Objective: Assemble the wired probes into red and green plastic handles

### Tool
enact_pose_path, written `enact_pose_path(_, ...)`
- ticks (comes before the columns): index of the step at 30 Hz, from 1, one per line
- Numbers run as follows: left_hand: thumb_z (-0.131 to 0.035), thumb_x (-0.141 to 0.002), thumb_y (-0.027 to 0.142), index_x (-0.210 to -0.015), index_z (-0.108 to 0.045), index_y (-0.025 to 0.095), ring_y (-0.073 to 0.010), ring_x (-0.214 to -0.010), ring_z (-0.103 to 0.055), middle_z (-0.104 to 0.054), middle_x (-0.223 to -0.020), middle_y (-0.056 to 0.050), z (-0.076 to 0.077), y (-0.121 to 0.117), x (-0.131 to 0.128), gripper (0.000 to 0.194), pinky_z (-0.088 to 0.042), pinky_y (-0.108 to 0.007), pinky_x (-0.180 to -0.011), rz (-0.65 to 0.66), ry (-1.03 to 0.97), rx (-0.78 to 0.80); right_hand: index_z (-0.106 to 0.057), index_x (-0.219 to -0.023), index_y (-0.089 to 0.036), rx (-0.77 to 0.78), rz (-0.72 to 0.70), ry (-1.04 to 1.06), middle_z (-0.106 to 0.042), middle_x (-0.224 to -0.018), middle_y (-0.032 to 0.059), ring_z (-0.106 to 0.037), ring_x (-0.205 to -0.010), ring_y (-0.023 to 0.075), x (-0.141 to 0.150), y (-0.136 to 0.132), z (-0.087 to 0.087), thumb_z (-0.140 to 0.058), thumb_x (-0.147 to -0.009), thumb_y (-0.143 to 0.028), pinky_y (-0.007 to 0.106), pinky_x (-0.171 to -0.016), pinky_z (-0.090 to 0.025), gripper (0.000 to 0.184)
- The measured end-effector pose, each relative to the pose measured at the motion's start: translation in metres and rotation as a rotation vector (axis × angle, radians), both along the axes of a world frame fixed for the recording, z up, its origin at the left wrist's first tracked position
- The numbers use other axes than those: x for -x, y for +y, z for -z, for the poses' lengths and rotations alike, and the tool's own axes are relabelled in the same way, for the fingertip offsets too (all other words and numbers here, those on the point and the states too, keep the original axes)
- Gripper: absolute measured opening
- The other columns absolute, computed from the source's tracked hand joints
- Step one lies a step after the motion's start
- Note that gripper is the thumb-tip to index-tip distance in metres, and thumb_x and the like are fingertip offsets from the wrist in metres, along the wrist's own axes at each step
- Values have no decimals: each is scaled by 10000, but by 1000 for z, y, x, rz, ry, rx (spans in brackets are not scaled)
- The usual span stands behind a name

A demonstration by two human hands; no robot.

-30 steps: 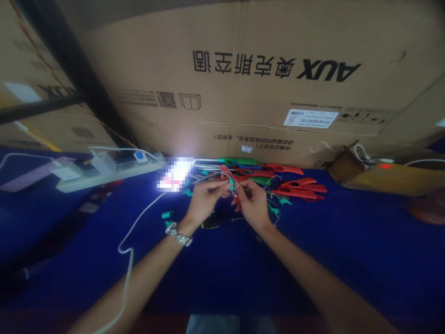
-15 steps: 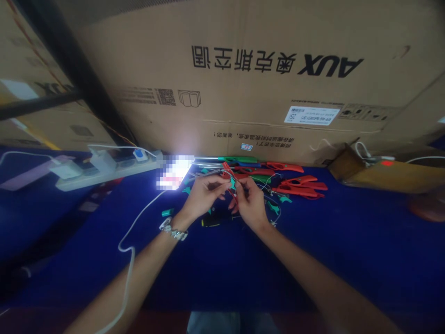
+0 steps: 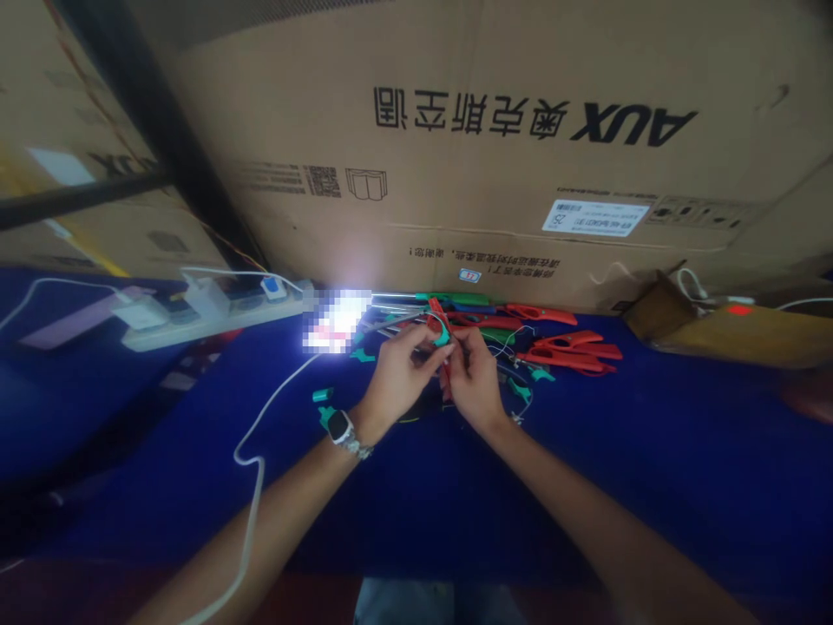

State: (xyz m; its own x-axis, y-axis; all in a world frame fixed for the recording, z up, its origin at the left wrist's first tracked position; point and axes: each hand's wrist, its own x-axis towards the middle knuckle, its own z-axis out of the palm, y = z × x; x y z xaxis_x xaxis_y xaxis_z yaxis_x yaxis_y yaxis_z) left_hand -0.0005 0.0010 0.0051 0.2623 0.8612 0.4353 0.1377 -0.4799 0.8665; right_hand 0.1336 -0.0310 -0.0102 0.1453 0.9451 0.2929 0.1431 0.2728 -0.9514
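Over a blue cloth-covered table, my left hand and my right hand meet with fingertips pinched together. Between them sits a small teal plastic piece on a red-handled tool that points away from me. My left hand, with a watch on its wrist, pinches the teal piece. My right hand grips the red tool's lower part. A thin wire trails near my right fingers.
Red and green handled tools lie in a pile behind my hands, against a big cardboard box. Loose teal pieces lie at left. A bright phone screen, a white cable and a power strip sit left.
The view shifted slightly, so my hands sit a little to the right. My left hand rolled, turning the watch face up, and its fingers closed in on the teal piece.
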Motion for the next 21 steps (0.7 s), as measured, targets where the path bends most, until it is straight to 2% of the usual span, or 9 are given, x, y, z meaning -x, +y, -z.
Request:
enact_pose_path(4,-694,-858,278,-843,-683,178,-152,-716,-657,-695,-776,-16,-2,-1,-3,101,-573,-261,-672,35,-55,59,-452,-922,-252,0,-5,73,-509,-523,-101,-450,-312,96,3,0,-1,-488,-984,-476,197,-311,-365,235)
enact_pose_path(6,-716,-835,278,-818,-686,174,-156,-746,-663,-710,-800,-24,-3,1,-4,110,-566,-275,-724,22,-94,62,-474,-931,-248,-8,17,93,-552,-611,-77,-474,-341,98,4,2,-1,-513,-971,-478,219,-328,-395,237)
enact_pose_path(9,-731,-808,307,-826,-679,180,-155,-716,-654,-688,-761,-9,-2,3,-5,138,-583,-288,-704,30,-166,134,-531,-930,-234,-69,85,52,-628,-788,-10,-598,-536,133,2,6,0,-553,-947,-431,279,-516,-528,200)
enact_pose_path(11,-734,-794,330,-831,-668,185,-147,-682,-641,-660,-754,3,1,4,-4,164,-606,-298,-670,40,-198,204,-579,-897,-220,-122,130,-53,-647,-857,26,-632,-702,165,-3,10,0,-570,-928,-381,313,-673,-544,164)
enact_pose_path(12,-735,-789,338,-830,-663,186,-143,-675,-637,-651,-767,4,3,6,-3,173,-616,-305,-661,43,-205,230,-604,-878,-214,-140,139,-121,-647,-868,37,-625,-741,175,-7,11,-1,-581,-912,-358,319,-703,-532,150)
enact_pose_path(14,-736,-782,336,-822,-662,185,-142,-685,-638,-649,-801,-3,4,8,0,173,-626,-315,-669,60,-181,243,-646,-865,-206,-139,126,-231,-651,-863,42,-598,-710,172,-16,15,-5,-598,-876,-335,308,-671,-504,138)
enact_pose_path(17,-732,-778,314,-800,-660,186,-155,-713,-647,-646,-772,-7,2,10,5,148,-617,-312,-682,100,-109,223,-679,-866,-197,-99,86,-254,-686,-797,38,-590,-645,166,-28,19,-17,-590,-869,-363,293,-618,-476,188)
enact_pose_path(21,-679,-819,279,-769,-636,189,-155,-697,-650,-660,-748,-12,-6,4,5,112,-574,-296,-683,104,-10,144,-712,-815,-179,-96,121,-348,-716,-741,49,-618,-653,179,-33,23,-37,-652,-844,-418,294,-615,-470,247)
